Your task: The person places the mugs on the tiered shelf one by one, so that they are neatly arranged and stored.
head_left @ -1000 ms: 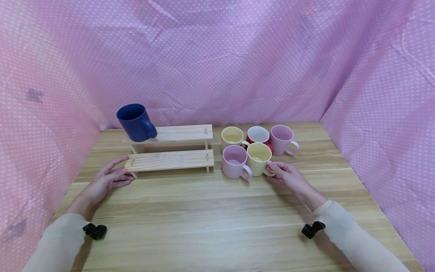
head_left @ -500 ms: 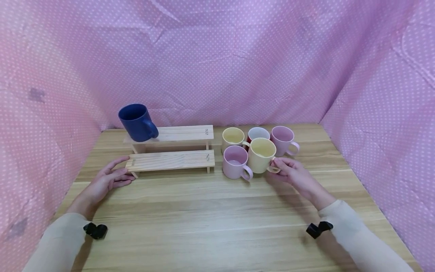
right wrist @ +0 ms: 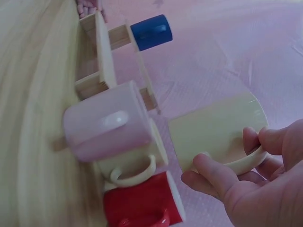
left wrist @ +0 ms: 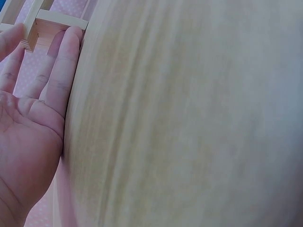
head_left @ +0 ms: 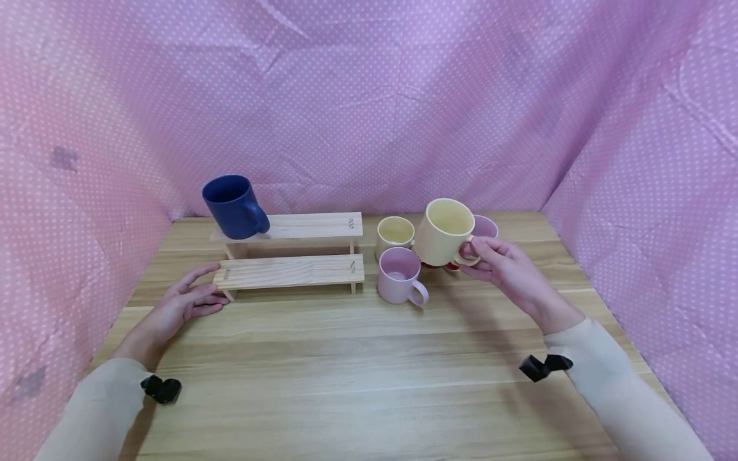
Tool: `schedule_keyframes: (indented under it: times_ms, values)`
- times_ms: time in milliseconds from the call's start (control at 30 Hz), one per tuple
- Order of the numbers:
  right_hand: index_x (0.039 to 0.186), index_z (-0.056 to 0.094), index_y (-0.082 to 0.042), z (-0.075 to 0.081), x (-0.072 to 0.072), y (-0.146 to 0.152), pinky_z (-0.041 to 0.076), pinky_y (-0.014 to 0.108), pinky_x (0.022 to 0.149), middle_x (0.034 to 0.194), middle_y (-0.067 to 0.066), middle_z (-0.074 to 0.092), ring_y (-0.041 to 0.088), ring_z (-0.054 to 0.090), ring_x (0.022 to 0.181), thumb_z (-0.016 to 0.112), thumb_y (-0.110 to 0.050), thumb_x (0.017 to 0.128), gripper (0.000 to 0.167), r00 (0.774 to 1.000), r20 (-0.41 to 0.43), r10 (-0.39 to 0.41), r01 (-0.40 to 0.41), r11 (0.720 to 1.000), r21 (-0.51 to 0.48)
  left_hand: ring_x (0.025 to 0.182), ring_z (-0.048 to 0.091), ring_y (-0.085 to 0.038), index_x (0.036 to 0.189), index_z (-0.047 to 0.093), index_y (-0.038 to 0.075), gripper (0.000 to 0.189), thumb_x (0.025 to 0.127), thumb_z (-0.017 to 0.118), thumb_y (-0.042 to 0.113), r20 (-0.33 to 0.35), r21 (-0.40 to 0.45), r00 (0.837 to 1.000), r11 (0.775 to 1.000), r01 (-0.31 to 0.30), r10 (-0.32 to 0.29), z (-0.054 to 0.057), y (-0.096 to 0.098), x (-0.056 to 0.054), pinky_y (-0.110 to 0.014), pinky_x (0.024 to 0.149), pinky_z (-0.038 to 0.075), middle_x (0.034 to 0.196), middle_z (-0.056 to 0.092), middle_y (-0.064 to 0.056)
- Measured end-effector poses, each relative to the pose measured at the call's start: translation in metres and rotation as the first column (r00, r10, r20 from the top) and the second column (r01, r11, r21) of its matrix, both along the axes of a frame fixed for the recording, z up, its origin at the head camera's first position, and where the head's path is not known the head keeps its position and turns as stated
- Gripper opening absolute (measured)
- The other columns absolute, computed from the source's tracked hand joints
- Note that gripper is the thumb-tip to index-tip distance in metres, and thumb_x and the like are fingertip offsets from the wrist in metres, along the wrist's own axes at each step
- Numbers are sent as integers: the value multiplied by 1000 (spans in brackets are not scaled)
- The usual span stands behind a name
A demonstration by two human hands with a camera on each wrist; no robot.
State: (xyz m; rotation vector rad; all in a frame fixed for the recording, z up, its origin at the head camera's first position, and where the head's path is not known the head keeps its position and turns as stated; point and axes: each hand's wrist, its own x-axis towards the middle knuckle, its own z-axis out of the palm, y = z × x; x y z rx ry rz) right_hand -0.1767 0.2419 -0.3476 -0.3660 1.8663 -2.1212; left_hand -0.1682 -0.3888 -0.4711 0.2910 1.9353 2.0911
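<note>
A pale yellow mug (head_left: 444,234) hangs above the table in the head view, tilted a little. My right hand (head_left: 507,272) pinches its handle between thumb and fingers; the right wrist view shows the yellow mug (right wrist: 215,130) clear of the other mugs. At the left, my left hand (head_left: 175,307) rests on the table with fingers extended, fingertips touching the left end of the low wooden shelf (head_left: 288,271). In the left wrist view, the left hand (left wrist: 35,118) has straight fingers against the shelf's leg (left wrist: 61,21).
A blue mug (head_left: 235,208) stands on the left end of the higher back shelf (head_left: 314,224). Beside the shelves stand a pink mug (head_left: 398,275) and another yellow mug (head_left: 394,235). A red mug (right wrist: 142,203) and a second pink mug (head_left: 485,226) are partly hidden behind the held mug.
My right hand has lifted the yellow mug up off the table from among the other mugs. The left hand has stayed at the shelf.
</note>
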Motion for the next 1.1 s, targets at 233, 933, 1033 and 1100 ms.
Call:
schedule_keyframes:
  times_ms: [233,933,1033,1100]
  values:
    - [109,65,3,21,-17,-36,52,41,100,114,14,60,24,68,110,55,-25,107,29,1000,-8,0,0,1000,10,108,69,-21,157,31,12,49,110,41,5,-9,20,1000,1000,9,-9,1,0,1,-36,93,57,123,63,-6]
    - [123,61,7,38,-70,-185,57,33,94,123,14,59,33,63,119,52,-22,108,34,995,96,34,-37,999,28,108,69,-20,157,32,14,49,109,41,5,-3,40,1000,999,24,-24,1,-1,-2,-35,92,57,124,62,-5]
    - [125,61,8,37,-76,-204,57,34,95,126,16,60,33,63,118,53,-23,108,36,992,126,25,-29,999,32,107,70,-20,157,32,14,50,110,41,5,0,44,1000,999,27,-27,1,-2,-2,-35,93,57,123,64,-5]
    - [126,61,8,35,-80,-215,56,36,97,126,17,61,33,64,116,54,-23,107,37,990,142,24,-28,999,26,108,70,-21,157,31,14,50,110,40,4,1,48,1000,998,29,-29,1,-2,-2,-35,93,57,122,65,-6]
